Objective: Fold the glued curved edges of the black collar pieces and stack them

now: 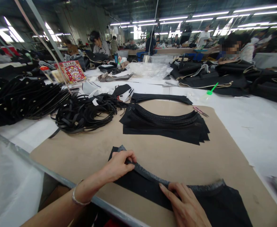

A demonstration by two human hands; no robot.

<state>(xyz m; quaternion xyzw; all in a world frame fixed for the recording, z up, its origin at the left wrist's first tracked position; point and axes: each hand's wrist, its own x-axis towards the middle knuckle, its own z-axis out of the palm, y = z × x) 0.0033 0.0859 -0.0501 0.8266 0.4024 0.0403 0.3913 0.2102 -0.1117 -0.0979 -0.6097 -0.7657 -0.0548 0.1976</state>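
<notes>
A black fabric piece (214, 205) with a curved grey trim strip (150, 175) along its upper edge lies on the brown board (86, 151) right in front of me. My left hand (119, 164) pinches the strip near its left end, fingers curled over it. My right hand (185, 205) rests flat on the fabric just below the strip's middle, fingers stretched out and pressing down. A stack of similar black curved pieces (164, 124) lies farther back on the board.
A tangle of black straps (84, 113) and a larger heap (18, 97) lie to the left. Small pink snips (200, 111) and a green-capped bottle (208, 93) sit at the right on the white table (251, 126). Other people work at tables behind. A metal rail (46, 171) crosses the near left.
</notes>
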